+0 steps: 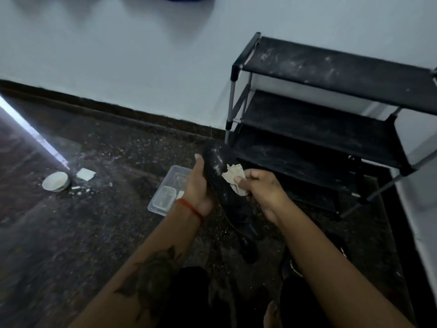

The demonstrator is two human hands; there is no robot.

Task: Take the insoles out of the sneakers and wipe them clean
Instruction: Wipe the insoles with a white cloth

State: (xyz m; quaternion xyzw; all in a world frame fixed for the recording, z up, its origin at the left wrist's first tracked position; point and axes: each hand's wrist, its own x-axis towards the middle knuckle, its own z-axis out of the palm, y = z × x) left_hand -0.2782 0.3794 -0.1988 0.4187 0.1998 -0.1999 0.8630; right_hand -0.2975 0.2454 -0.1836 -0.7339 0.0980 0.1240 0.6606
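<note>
Near the middle of the frame your left hand [197,183] has its grip clamped on a black insole [216,165], thumb up along its left edge, so the insole stands tilted with its rounded end toward the top of the frame. White dusty specks show on that upper end. Your right hand [261,185] has its grip closed on a crumpled pale cloth [233,176], and the cloth is pressed against the insole's right edge, just below the speckled patch. A red thread band [190,205] circles your left wrist. Below the hands, low in the middle of the frame, dark shapes lie on the floor [71,221]; they may be the sneakers [248,235], though the light is too poor to be sure. Behind your left hand, partly covered by it, a clear plastic tray [165,192] sits on the floor with a smaller clear box inside it. At the left of the frame a white bowl [56,181] rests on the floor, with a small white square [85,174] just to its right and white crumbs scattered nearby. At the upper right a black shoe rack [331,110] with dusty shelves stands against the pale wall [118,55].
</note>
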